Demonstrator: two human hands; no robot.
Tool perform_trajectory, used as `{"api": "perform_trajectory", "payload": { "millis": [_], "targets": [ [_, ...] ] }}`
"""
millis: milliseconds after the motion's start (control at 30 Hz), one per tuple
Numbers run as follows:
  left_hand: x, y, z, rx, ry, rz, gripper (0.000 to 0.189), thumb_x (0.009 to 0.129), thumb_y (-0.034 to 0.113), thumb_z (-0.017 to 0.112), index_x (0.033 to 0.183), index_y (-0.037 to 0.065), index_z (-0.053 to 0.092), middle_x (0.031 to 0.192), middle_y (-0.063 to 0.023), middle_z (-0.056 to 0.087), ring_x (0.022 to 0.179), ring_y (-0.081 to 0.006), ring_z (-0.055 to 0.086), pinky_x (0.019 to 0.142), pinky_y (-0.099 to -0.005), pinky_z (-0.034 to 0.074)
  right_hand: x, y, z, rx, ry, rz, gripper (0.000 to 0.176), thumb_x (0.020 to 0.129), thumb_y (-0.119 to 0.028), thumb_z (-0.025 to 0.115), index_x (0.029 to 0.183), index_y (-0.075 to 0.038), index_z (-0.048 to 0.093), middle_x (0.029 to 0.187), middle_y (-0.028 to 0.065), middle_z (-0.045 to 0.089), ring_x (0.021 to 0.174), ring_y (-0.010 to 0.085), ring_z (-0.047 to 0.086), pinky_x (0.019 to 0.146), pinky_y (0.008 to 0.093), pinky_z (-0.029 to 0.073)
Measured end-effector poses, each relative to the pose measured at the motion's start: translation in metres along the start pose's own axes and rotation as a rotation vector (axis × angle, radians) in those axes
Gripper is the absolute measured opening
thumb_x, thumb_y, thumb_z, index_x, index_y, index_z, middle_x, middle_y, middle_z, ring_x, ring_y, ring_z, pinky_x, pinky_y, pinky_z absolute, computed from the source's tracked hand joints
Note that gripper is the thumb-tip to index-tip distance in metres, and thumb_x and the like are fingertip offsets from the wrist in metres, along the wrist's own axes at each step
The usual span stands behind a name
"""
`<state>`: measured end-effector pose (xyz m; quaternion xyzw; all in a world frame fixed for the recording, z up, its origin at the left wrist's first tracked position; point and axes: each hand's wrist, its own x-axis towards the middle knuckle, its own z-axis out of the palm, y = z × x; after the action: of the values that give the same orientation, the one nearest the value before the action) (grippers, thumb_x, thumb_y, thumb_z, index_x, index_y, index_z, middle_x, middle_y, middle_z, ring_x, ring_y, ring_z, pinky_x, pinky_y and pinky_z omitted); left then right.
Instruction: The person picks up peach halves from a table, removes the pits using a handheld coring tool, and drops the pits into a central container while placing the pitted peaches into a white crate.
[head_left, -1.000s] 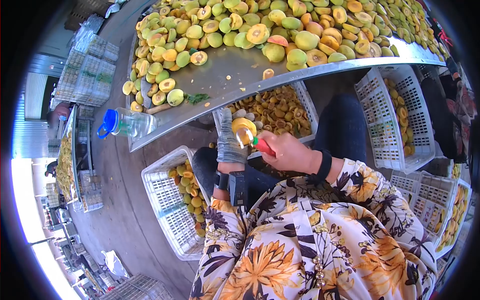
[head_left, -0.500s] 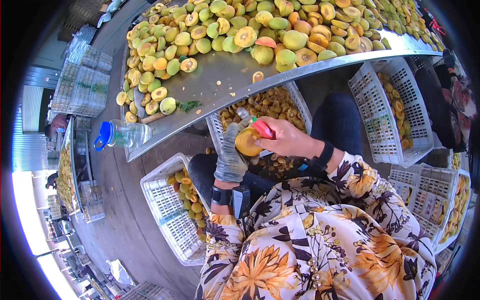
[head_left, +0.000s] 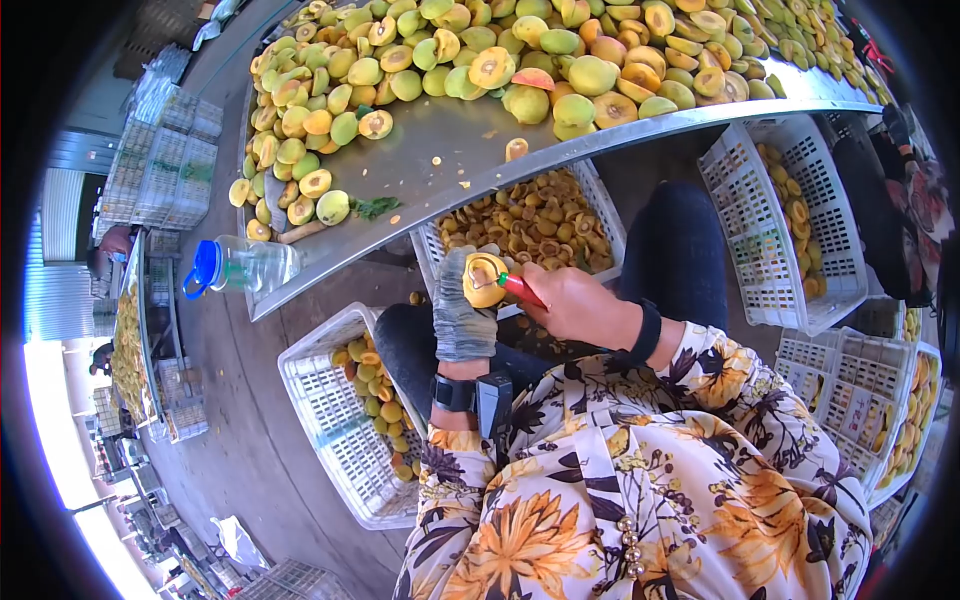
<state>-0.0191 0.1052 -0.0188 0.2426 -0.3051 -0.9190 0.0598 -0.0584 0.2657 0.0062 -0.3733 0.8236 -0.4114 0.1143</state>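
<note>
My left hand (head_left: 460,318), in a grey knitted glove, holds a yellow peach half (head_left: 484,280) with its cut face turned up. My right hand (head_left: 585,303) is bare and closed round a red-handled tool with a green collar (head_left: 524,291). The tool's front end meets the peach half at its hollow; its working tip is hidden there. Beneath both hands stands a white crate of cut peach pieces (head_left: 428,243).
A metal table (head_left: 440,140) heaped with peach halves (head_left: 490,68) lies ahead. A blue-capped plastic jug (head_left: 255,265) stands at its left corner. White crates of peaches flank me at left (head_left: 325,430) and right (head_left: 735,215). Another person (head_left: 915,200) is at the far right.
The peach half has turned so its cut face now shows, and it sits slightly higher. The tool's metal end, earlier visible beyond the fruit, has come down to the cut face.
</note>
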Motion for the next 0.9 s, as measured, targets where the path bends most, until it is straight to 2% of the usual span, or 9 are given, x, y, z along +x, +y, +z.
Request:
{"api": "perform_trajectory", "payload": {
  "millis": [133,267,367,467,533,567,633,800,900],
  "targets": [
    [-0.006,-0.003,0.005,0.077,-0.029,0.088,0.029,0.083,0.024,0.059,0.102,0.004,0.053,0.097,-0.018,0.06,0.086,-0.0282,0.06,0.078,-0.0392,0.052,-0.001,0.002,0.001,-0.022,-0.038,-0.001,0.024,0.074,-0.008,0.06,0.09,0.0,0.045,0.059,0.0209,0.055,0.056,0.0371,0.058,0.05,0.042,0.045],
    [-0.007,0.0,0.007,-0.013,-0.012,0.043,0.03,0.082,0.023,0.06,0.102,0.003,0.052,0.095,-0.0172,0.06,0.083,-0.029,0.061,0.076,-0.0388,0.052,-0.002,0.001,-0.001,-0.053,-0.069,-0.025,0.024,0.072,-0.005,0.059,0.09,0.001,0.045,0.058,0.0203,0.055,0.056,0.0372,0.057,0.049,0.0423,0.046],
    [-0.012,0.002,0.013,0.047,-0.056,0.088,0.031,0.081,0.024,0.062,0.101,0.002,0.053,0.093,-0.0161,0.061,0.079,-0.0272,0.062,0.07,-0.0366,0.053,-0.005,-0.005,-0.005,-0.105,-0.108,-0.05,0.023,0.07,-0.003,0.057,0.089,0.002,0.045,0.057,0.019,0.055,0.054,0.0355,0.057,0.048,0.0415,0.046],
    [-0.012,0.003,0.02,0.14,0.048,0.127,0.029,0.08,0.026,0.063,0.094,0.001,0.056,0.084,-0.0143,0.063,0.068,-0.0243,0.063,0.058,-0.0328,0.054,-0.011,-0.007,0.004,-0.085,-0.125,-0.001,0.023,0.069,-0.003,0.057,0.088,0.003,0.045,0.057,0.0192,0.055,0.054,0.0358,0.057,0.049,0.0413,0.046],
    [-0.008,0.009,0.021,0.301,0.049,0.008,0.028,0.08,0.027,0.064,0.085,0.001,0.059,0.074,-0.0122,0.063,0.059,-0.0208,0.062,0.049,-0.0299,0.053,-0.012,-0.004,0.012,-0.053,-0.124,0.05,0.024,0.069,-0.002,0.058,0.088,0.001,0.045,0.059,0.0206,0.055,0.057,0.0378,0.058,0.05,0.042,0.046],
    [-0.004,0.004,0.026,0.275,0.114,0.096,0.029,0.08,0.028,0.065,0.081,0.0,0.06,0.067,-0.0108,0.062,0.052,-0.0197,0.06,0.044,-0.0282,0.05,-0.013,-0.002,0.017,0.047,-0.143,0.074,0.024,0.068,-0.002,0.057,0.088,0.002,0.045,0.06,0.021,0.055,0.059,0.0378,0.058,0.051,0.0416,0.045],
    [0.005,0.008,0.017,0.399,0.087,0.025,0.033,0.081,0.033,0.063,0.083,0.0,0.06,0.067,-0.0104,0.062,0.053,-0.0192,0.06,0.045,-0.0278,0.05,-0.014,-0.002,0.02,0.228,-0.22,0.141,0.024,0.068,-0.001,0.056,0.089,0.002,0.045,0.063,0.0217,0.055,0.063,0.0378,0.059,0.053,0.0403,0.045],
    [0.023,0.018,0.003,0.716,0.014,-0.145,0.046,0.084,0.046,0.054,0.077,0.001,0.062,0.062,-0.0082,0.06,0.05,-0.0151,0.058,0.045,-0.0256,0.049,-0.006,0.018,0.028,0.135,-0.264,0.055,0.023,0.069,-0.003,0.057,0.089,0.001,0.046,0.064,0.0205,0.056,0.061,0.0363,0.058,0.052,0.0384,0.045],
    [0.009,0.034,0.008,0.658,-0.128,-0.122,0.051,0.085,0.051,0.048,0.094,0.002,0.059,0.076,-0.0092,0.062,0.057,-0.0143,0.059,0.043,-0.0248,0.048,0.002,0.015,0.018,0.208,-0.276,0.114,0.021,0.072,-0.006,0.058,0.089,0.0,0.047,0.062,0.0181,0.055,0.058,0.032,0.059,0.051,0.0369,0.044]
  ]
}}
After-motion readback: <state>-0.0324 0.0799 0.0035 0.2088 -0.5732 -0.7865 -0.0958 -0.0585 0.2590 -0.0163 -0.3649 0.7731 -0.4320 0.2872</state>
